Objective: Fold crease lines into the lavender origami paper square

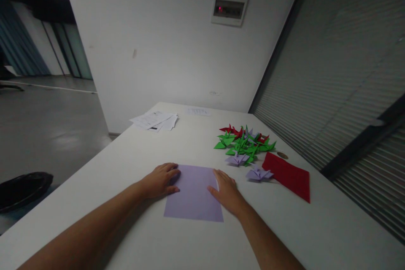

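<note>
A flat, square sheet of light purple paper (194, 196) lies on the white table (152, 236) in front of me. My left hand (163, 180) rests at its left edge, thumb and fingers apart, with the fingertips on the paper. At the right edge, my right hand (226, 190) also lies with thumb and fingers spread, touching the sheet. Beyond my right hand are two purple folded paper cranes (237, 159). Behind them sits a pile of green paper cranes (243, 145) mixed with red and purple ones.
Red paper (287, 175) lies at the right beside a small brown round object (282, 155). Printed white sheets (156, 120) are at the table's far left. A wall closes the far end, and window blinds (341, 105) run along the right. A black-lined bin (23, 190) stands at left.
</note>
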Demonstrator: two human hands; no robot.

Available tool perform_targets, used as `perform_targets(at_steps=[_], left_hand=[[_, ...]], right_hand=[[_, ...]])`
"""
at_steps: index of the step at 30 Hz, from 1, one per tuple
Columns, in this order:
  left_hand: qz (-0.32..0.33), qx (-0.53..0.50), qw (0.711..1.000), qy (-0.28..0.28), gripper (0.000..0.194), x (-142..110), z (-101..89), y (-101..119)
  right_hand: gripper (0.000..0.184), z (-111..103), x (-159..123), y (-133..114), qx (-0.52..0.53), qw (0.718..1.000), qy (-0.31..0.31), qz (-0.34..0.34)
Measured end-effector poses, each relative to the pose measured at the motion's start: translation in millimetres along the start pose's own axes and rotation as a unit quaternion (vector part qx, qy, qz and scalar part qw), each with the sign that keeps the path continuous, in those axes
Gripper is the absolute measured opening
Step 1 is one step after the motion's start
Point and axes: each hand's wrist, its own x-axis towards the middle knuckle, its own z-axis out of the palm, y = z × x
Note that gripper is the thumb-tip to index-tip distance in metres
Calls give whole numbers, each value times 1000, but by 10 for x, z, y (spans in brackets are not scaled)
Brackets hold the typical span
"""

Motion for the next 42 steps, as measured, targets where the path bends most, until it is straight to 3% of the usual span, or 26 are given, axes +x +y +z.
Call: perform_targets(at_steps=[19,42], left_hand=[[-2,-4,1000,-19,63,-75,-35,-197],[3,5,1000,-27,63,-74,-70,-151]], right_hand=[[69,18,16,28,10,1000,15,1],[67,36,36,47,24,999,29,-3]])
